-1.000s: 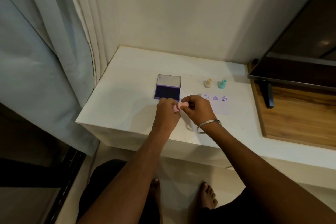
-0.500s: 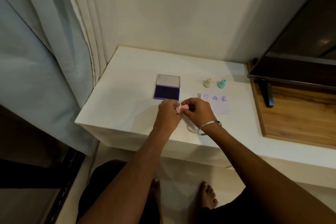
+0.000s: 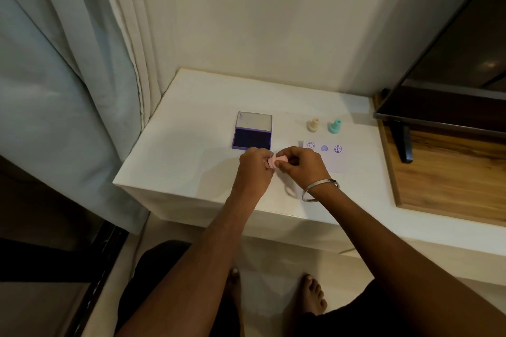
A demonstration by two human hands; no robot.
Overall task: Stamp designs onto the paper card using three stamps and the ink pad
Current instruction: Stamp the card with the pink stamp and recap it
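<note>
Table (image 3: 191,161): ink pad (image 3: 252,138) open at centre; two stamps (image 3: 313,125) (image 3: 334,126) upright side by side to its right; paper card (image 3: 335,160) before them; third stamp (image 3: 276,160) between both hands, before the pad.

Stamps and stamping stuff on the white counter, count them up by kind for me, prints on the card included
Stamps: 3, a pink stamp in both hands, a cream stamp, a teal stamp
Ink pad: 1, open
Paper card: 1
Prints on the card: 3
Total: 8
</note>
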